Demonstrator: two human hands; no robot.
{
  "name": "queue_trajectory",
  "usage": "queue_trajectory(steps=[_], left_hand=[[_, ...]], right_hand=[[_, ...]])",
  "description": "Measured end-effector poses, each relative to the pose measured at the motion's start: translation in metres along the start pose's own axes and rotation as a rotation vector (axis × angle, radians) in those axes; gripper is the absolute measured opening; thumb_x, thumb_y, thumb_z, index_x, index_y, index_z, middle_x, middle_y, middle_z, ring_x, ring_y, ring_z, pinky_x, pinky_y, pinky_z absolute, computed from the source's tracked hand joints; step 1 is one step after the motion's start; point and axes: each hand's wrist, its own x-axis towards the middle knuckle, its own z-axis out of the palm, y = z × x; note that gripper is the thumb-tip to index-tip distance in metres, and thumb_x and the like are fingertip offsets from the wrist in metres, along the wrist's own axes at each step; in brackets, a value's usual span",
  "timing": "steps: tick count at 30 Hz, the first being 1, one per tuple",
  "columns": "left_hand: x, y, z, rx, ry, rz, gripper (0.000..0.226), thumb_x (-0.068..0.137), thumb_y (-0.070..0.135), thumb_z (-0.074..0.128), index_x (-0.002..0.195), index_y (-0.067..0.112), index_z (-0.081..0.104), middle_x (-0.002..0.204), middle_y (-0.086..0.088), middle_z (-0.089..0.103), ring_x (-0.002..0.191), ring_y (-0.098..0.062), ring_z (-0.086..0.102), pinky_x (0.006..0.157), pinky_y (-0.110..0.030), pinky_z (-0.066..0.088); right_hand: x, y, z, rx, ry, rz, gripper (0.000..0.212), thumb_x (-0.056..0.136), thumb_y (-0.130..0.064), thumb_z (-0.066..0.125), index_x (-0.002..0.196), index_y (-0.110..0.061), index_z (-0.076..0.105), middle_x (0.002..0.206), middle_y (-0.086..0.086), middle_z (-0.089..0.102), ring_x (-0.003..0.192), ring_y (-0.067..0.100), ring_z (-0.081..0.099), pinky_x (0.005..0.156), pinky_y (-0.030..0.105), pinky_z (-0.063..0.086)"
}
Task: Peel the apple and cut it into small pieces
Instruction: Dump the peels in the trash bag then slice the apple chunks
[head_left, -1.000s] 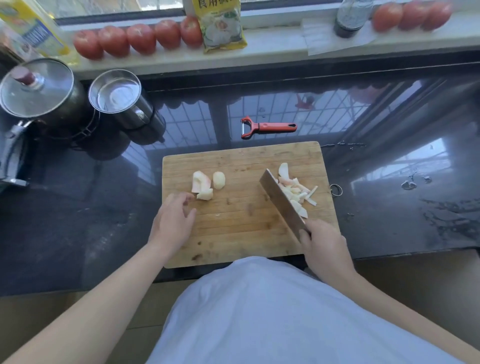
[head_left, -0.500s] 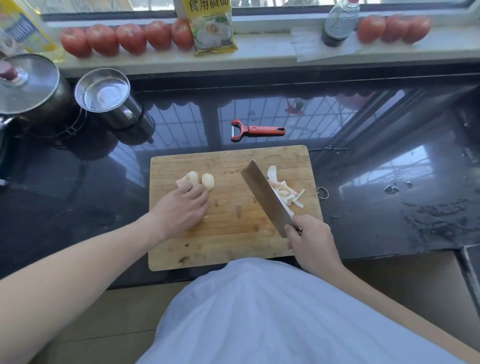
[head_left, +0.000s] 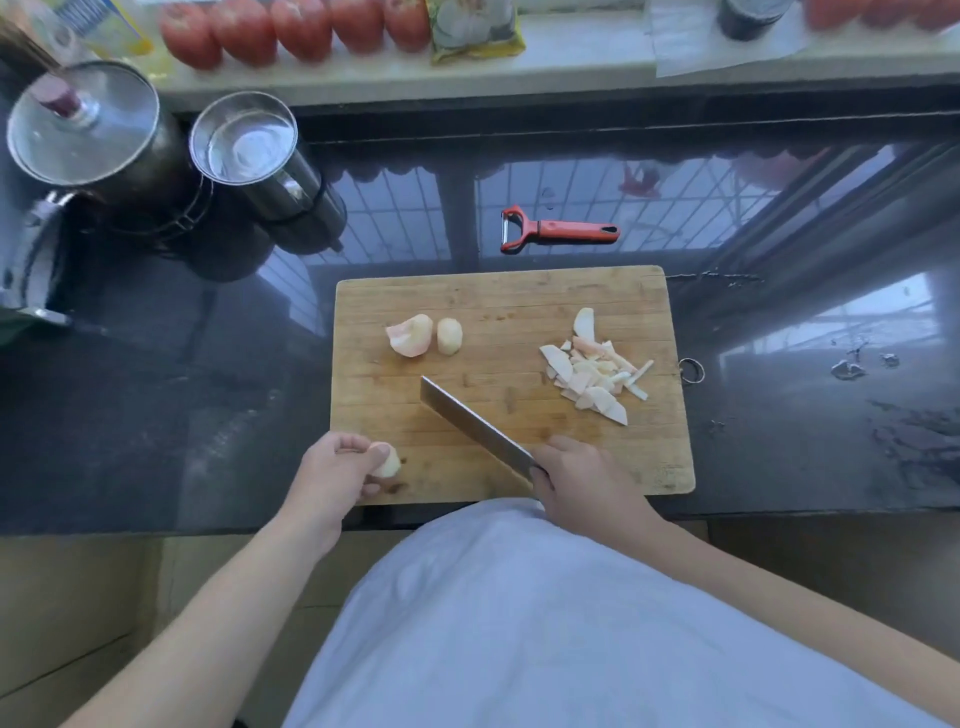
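Note:
A wooden cutting board (head_left: 519, 296) lies on the dark counter. My left hand (head_left: 337, 475) pinches a peeled apple chunk (head_left: 389, 462) at the board's near left corner. My right hand (head_left: 582, 480) grips the handle of a cleaver (head_left: 472, 423), whose blade points up-left over the board's middle. Two larger apple pieces (head_left: 423, 335) rest at the board's upper left. A pile of small cut apple pieces (head_left: 595, 371) sits at the right side.
A red peeler (head_left: 561, 231) lies on the counter behind the board. Two steel pots (head_left: 244, 140) stand at the back left. Tomatoes (head_left: 291, 31), a yellow packet (head_left: 472, 31) and a dark bottle (head_left: 748, 18) line the windowsill. The counter's front edge runs just under my hands.
My left hand took one apple chunk from the upper-left group and drew it back to the board's near left corner. The cleaver swung left from the cut pile toward the board's middle.

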Motion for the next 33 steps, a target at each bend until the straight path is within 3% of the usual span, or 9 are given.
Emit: queue_trajectory(steps=[5,9,11,15,17,21,24,31,33], left_hand=[[-0.014,0.010,0.040,0.135,-0.069,0.068,0.016,0.095,0.020,0.073,0.105,0.019,0.060,0.105,0.000,0.069,0.086,-0.020,0.074,0.075,-0.030,0.059],[-0.018,0.028,0.088,0.093,-0.153,0.112,0.014,0.092,0.009,0.074,0.103,0.012,0.066,0.096,0.001,0.066,0.075,-0.012,0.070,0.086,-0.044,0.062],[-0.018,0.036,0.111,0.062,-0.181,0.168,0.013,0.092,0.014,0.075,0.100,0.011,0.065,0.095,-0.001,0.067,0.080,-0.016,0.070,0.080,-0.043,0.063],[-0.014,0.032,0.121,0.717,-0.006,0.491,0.022,0.100,0.044,0.057,0.090,0.024,0.058,0.096,0.006,0.055,0.087,-0.020,0.056,0.070,-0.038,0.048],[-0.012,0.028,0.111,0.831,0.032,0.575,0.028,0.102,0.048,0.051,0.090,0.023,0.057,0.095,0.007,0.049,0.083,-0.019,0.052,0.067,-0.036,0.044],[0.000,0.009,0.094,0.859,-0.023,1.145,0.004,0.093,0.013,0.069,0.097,0.013,0.068,0.097,0.000,0.059,0.083,-0.022,0.057,0.060,-0.033,0.044],[0.014,-0.001,0.097,0.955,-0.084,1.464,0.027,0.086,-0.002,0.065,0.110,0.008,0.072,0.107,-0.005,0.066,0.097,-0.024,0.058,0.070,-0.032,0.050],[0.014,0.002,0.102,1.048,-0.125,1.430,0.041,0.082,0.007,0.050,0.118,0.008,0.071,0.116,-0.006,0.068,0.102,-0.026,0.065,0.073,-0.037,0.060],[0.011,0.003,0.103,1.033,-0.143,1.388,0.039,0.079,0.003,0.061,0.116,0.009,0.072,0.114,-0.005,0.069,0.101,-0.025,0.066,0.069,-0.035,0.060]], right_hand=[[-0.022,0.013,-0.015,0.100,0.187,0.240,0.027,0.095,-0.013,0.045,0.071,-0.023,0.038,0.070,-0.004,0.045,0.064,0.025,0.047,0.057,0.041,0.041],[-0.037,0.028,-0.034,0.151,0.287,0.426,0.031,0.095,-0.014,0.044,0.065,-0.018,0.038,0.067,-0.001,0.048,0.063,0.021,0.046,0.057,0.038,0.037],[-0.040,0.030,-0.035,0.193,0.310,0.415,0.031,0.094,-0.015,0.046,0.064,-0.015,0.040,0.066,0.000,0.050,0.064,0.022,0.049,0.058,0.039,0.041],[-0.039,0.034,-0.031,0.241,0.300,0.355,0.033,0.093,-0.012,0.050,0.062,-0.019,0.039,0.066,-0.001,0.051,0.064,0.018,0.053,0.060,0.031,0.042],[-0.040,0.037,-0.029,0.214,0.295,0.326,0.032,0.092,-0.011,0.050,0.064,-0.018,0.037,0.066,-0.001,0.049,0.063,0.017,0.050,0.059,0.035,0.041],[-0.043,0.044,-0.018,0.098,0.258,0.197,0.026,0.092,-0.012,0.055,0.069,-0.014,0.042,0.069,-0.006,0.043,0.062,0.020,0.045,0.053,0.041,0.044],[-0.044,0.044,-0.012,0.046,0.270,0.112,0.031,0.084,-0.006,0.062,0.065,-0.016,0.040,0.066,-0.004,0.040,0.052,0.026,0.046,0.042,0.041,0.044],[-0.046,0.046,-0.007,-0.017,0.259,-0.012,0.029,0.073,0.002,0.069,0.066,-0.015,0.046,0.065,-0.001,0.042,0.041,0.030,0.043,0.033,0.032,0.039],[-0.049,0.047,-0.006,-0.012,0.282,-0.031,0.032,0.070,0.004,0.069,0.066,-0.016,0.045,0.065,-0.003,0.037,0.040,0.028,0.041,0.031,0.031,0.037]])
